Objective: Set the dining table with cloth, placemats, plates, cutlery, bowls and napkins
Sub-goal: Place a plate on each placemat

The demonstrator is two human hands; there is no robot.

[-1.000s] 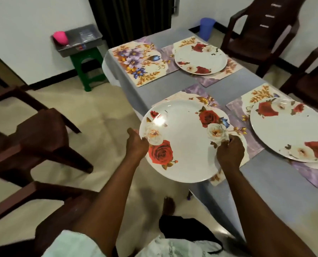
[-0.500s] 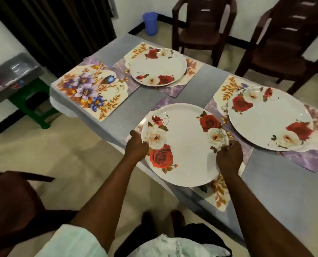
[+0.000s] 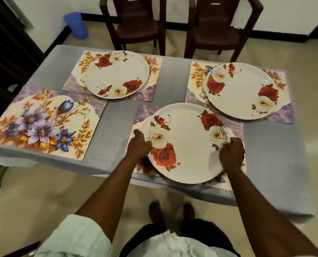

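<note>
A grey cloth (image 3: 121, 112) is covering the table and hanging over its near edge. Four floral placemats are lying on it: a bare one (image 3: 43, 123) at the near left, one (image 3: 148, 65) at the far left, one (image 3: 197, 75) at the far right, and one (image 3: 145, 113) at the near middle, just in front of the person.

Three white plates with red and cream roses are sitting on three of those mats. The far left plate (image 3: 117, 74) and the far right plate (image 3: 242, 90) are lying flat and well apart from the hands. The near plate (image 3: 187, 143) is lying over its mat, its near rim reaching almost to the table's edge and hiding most of the mat.

Both hands are gripping this near plate at opposite sides. The left hand (image 3: 138, 145) is holding the left rim, fingers curled under the edge and thumb (image 3: 138, 133) lying along the rim beside the cream rose. The right hand (image 3: 232, 154) is holding the right rim, fingers curled over the edge, knuckles up, just below the other cream rose. Whether the plate is resting fully on the mat or being held slightly off it cannot be told.

Two brown chairs (image 3: 134, 25) are standing beyond the table's far side, with a blue bin (image 3: 75, 25) on the floor to their left.
</note>
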